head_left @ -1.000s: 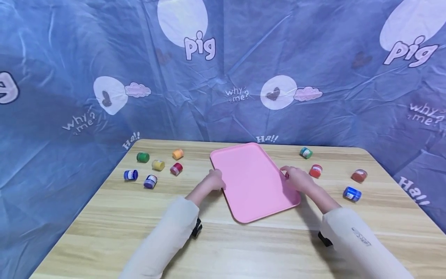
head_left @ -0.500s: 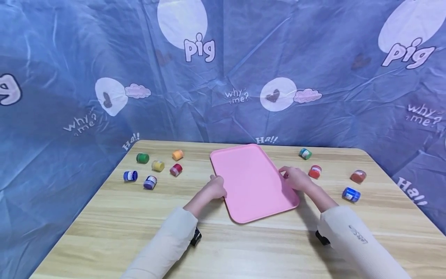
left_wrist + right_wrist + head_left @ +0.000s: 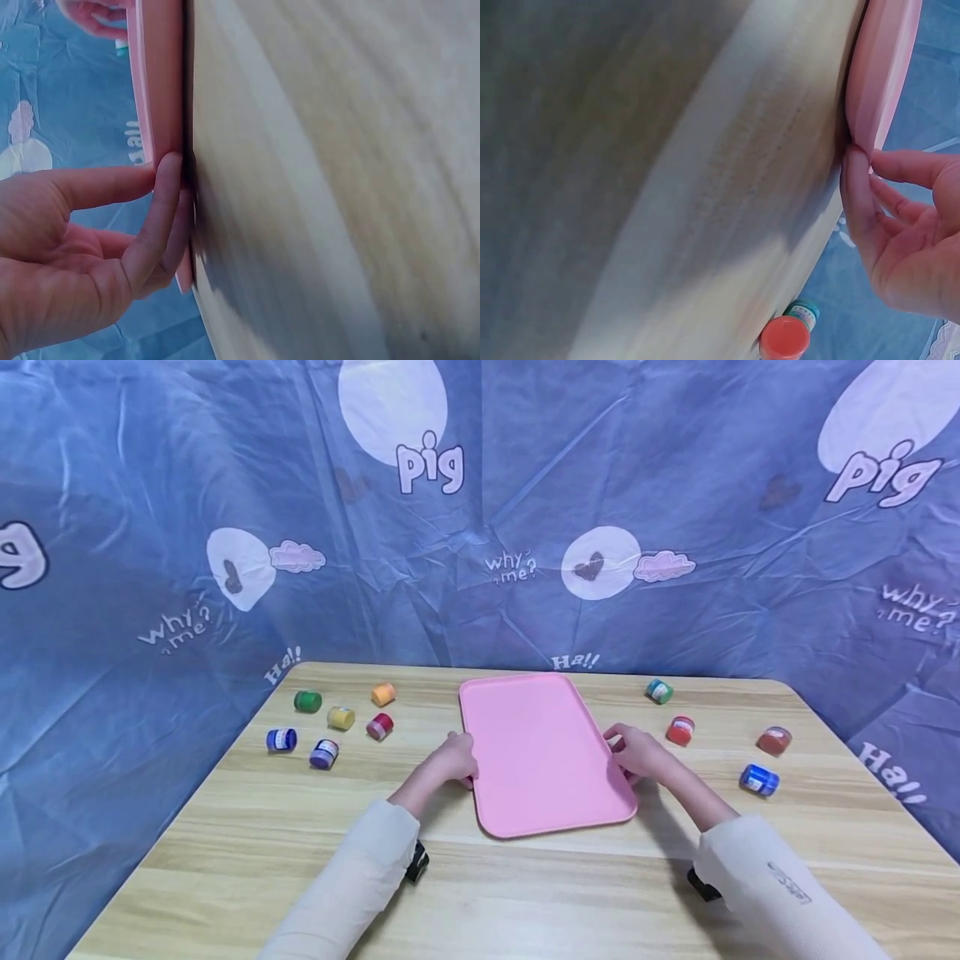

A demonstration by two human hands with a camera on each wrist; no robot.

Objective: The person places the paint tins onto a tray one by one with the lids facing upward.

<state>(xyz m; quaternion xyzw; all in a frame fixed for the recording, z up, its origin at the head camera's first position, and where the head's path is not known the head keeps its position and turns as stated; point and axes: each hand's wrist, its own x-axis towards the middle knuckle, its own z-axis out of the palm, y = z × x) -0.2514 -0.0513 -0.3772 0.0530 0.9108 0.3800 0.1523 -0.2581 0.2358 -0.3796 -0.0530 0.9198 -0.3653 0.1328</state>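
Observation:
A pink rectangular tray (image 3: 543,752) lies on the wooden table, turned a little askew, with nothing on it. My left hand (image 3: 450,758) pinches its left rim; in the left wrist view the thumb lies at the rim's top and the fingertips (image 3: 171,169) against the outer wall, low by the table. On the opposite side my right hand (image 3: 637,753) pinches the right rim between thumb and fingers, with the index fingertip (image 3: 857,161) under the edge in the right wrist view.
Several small paint jars lie left of the tray, among them a crimson jar (image 3: 380,726) and a purple jar (image 3: 325,753). To the right are a red jar (image 3: 681,730), a teal jar (image 3: 660,691), a brown jar (image 3: 775,740) and a blue jar (image 3: 760,779). A blue printed cloth (image 3: 510,610) hangs behind.
The tray has turned slightly clockwise, its near edge swinging left and its far edge right. My left hand has shifted a bit left and nearer. The jars stay put.

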